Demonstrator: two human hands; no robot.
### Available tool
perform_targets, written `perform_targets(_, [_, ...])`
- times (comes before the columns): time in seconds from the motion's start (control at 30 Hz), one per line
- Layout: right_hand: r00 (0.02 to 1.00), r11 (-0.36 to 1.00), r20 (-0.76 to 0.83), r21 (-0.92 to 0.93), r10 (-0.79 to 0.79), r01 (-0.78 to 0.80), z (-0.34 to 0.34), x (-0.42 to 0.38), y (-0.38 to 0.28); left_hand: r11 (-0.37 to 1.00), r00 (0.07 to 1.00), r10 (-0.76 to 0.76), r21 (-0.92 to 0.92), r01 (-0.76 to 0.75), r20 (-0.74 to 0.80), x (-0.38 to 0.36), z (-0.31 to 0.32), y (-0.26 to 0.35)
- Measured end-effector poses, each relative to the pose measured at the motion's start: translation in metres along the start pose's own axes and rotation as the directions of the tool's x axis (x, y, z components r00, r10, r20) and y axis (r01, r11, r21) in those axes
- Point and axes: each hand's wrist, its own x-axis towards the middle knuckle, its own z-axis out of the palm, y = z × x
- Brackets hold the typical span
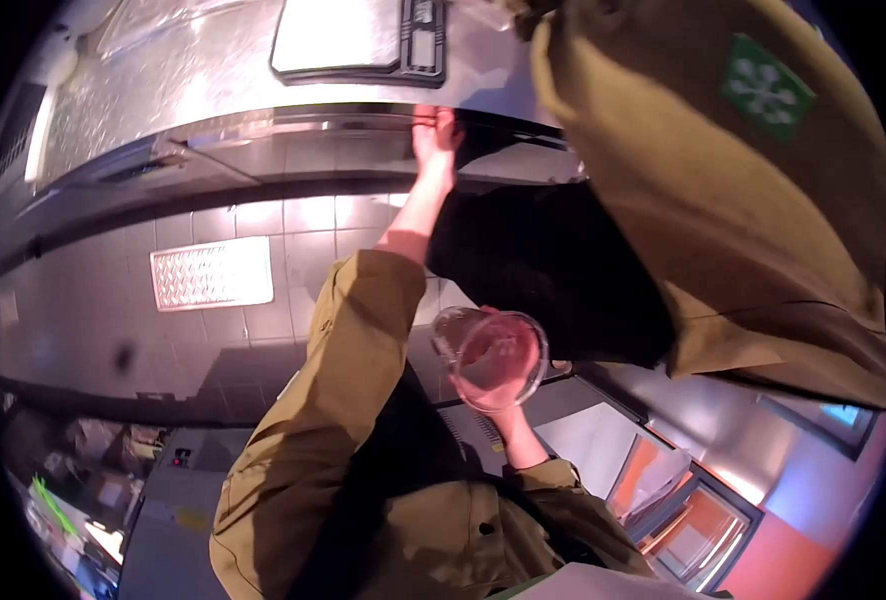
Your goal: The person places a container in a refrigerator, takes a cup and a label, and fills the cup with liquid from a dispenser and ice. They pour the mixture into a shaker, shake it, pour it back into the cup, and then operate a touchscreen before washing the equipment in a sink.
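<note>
My left hand (435,140) reaches forward to the front of the metal counter (203,85). Its fingers are hooked over the top edge of a drawer or door front (333,122) below the worktop; the fingertips are partly hidden. Close to my body, my right hand (511,385) holds a clear plastic cup (458,345), its round rim turned up toward me. The cup looks empty, and fingers show through its wall. Above my left hand, a flat black-framed device with a white plate (343,40), like a scale, lies on the counter.
A co-worker in a tan shirt (683,200) and black lower clothing (553,270) stands close on the right. A ridged metal plate (213,273) is set on the tiled floor (308,270). Behind me are a grey cabinet (193,510) and a framed glass unit (698,540).
</note>
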Motion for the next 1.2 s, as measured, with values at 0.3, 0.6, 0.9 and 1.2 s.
perform_targets(0.3, [0.978,0.977,-0.104,-0.137,-0.179,0.164,0.0,0.025,-0.009,0.966,0.982,-0.129,0.205,0.156,-0.139,-0.06,-0.043,-0.001])
perform_targets(0.6, [0.901,0.919,-0.333,-0.365,-0.277,0.148,-0.042,0.044,0.02,0.875,0.956,-0.223,0.393,0.281,-0.189,-0.152,-0.113,0.051])
perform_targets(0.9, [0.962,0.97,-0.195,-0.113,0.191,-0.216,0.062,0.129,0.293,0.915,0.923,-0.05,0.352,0.195,-0.381,-0.237,-0.192,0.143])
perform_targets(1.2, [0.95,0.993,-0.293,0.018,-0.109,0.12,0.129,0.345,0.444,0.94,0.915,-0.103,0.262,0.218,-0.391,-0.256,-0.239,0.167])
